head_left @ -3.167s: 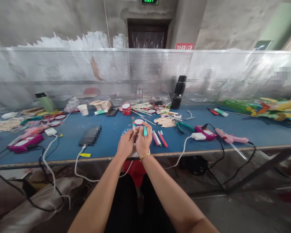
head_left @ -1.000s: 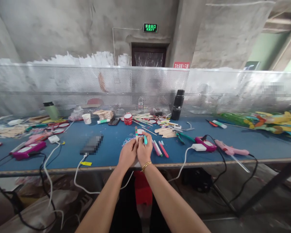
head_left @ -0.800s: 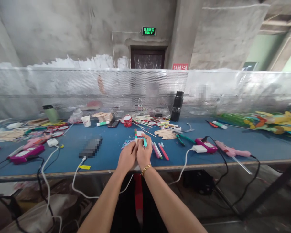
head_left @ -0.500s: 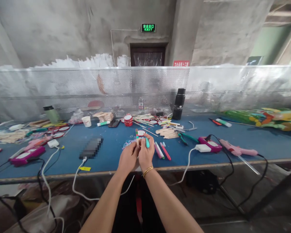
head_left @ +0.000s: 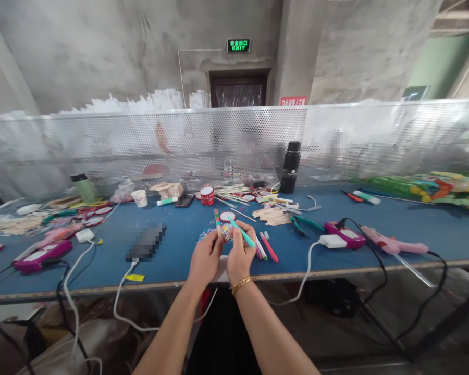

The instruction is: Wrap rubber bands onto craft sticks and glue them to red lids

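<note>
Green EXIT sign (head_left: pixel 238 45); R hand (head_left: pixel 240 259) w/ marker (head_left: pixel 243 233).

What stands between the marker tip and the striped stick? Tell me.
Nothing visible. The right hand holds the marker, tip just right of the stick in the left hand, with a bare gap between.
</note>
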Available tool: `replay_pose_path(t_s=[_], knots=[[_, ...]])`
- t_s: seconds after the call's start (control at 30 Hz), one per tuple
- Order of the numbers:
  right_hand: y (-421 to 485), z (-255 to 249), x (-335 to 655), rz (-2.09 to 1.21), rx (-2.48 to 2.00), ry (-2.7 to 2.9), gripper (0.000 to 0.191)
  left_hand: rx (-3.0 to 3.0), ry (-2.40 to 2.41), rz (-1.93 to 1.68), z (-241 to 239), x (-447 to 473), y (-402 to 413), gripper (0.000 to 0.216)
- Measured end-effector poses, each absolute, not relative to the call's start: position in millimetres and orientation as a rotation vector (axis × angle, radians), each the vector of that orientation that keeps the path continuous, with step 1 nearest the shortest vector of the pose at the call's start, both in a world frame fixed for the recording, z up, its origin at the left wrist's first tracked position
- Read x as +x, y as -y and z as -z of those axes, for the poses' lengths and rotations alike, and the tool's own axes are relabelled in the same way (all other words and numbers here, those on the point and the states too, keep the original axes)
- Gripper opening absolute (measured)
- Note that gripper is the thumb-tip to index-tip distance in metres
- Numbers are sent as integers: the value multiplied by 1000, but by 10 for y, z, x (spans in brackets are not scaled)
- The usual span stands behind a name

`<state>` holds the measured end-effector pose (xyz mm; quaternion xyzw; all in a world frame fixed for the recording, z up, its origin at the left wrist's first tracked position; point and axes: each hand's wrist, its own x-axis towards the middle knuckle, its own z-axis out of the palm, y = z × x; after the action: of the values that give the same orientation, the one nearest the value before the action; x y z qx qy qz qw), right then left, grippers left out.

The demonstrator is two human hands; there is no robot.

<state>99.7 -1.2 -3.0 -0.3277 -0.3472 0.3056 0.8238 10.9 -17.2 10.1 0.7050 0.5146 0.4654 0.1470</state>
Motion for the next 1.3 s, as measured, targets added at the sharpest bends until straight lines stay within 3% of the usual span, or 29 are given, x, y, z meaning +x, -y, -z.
replay_pose_path(t_s=[0.23,0.57,1.3], knots=[[29,74,987,-605,-695,748,14,1974,-1466,-1430,-48,83,141,31],[44,110,1008,-537,-673,851,22,1942,-1427,-1405,-25,89,129,22],[46,102,993,-472,-676,860,20,1948,-1437,-1339,-51,100,165,23]])
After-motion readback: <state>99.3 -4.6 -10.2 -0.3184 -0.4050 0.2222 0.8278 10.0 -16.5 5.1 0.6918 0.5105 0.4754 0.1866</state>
